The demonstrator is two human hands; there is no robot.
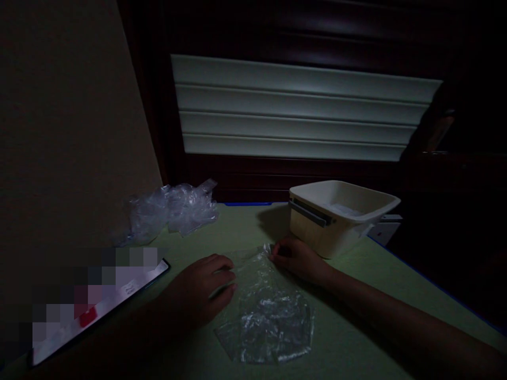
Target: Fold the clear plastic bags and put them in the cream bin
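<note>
The film [273, 324] lies between the two hands, near the middle of the tabletop [352, 311]; it is clear, thin and crumpled, glossy along its creases, spread wider at the near end and gathered to a narrow tip at the far end. The tabletop is pale green with a blue edge; a heap [174, 208] of clear plastic sits at its far left, a phone [132, 286] with a lit screen, partly masked by squares, at the near left; a cream tub [311, 232] with a dark handle stands at the right, something pale inside. Behind are white slats [297, 103] in dark wood [297, 31]; a plain wall [71, 132] rises at the left; the room is dim. The right hand [299, 259] has its grip closed on the film's far tip; the left hand [202, 287] has its grip loosely open, fingers curved and apart at the film's left edge; whether they touch it, I cannot tell.
</note>
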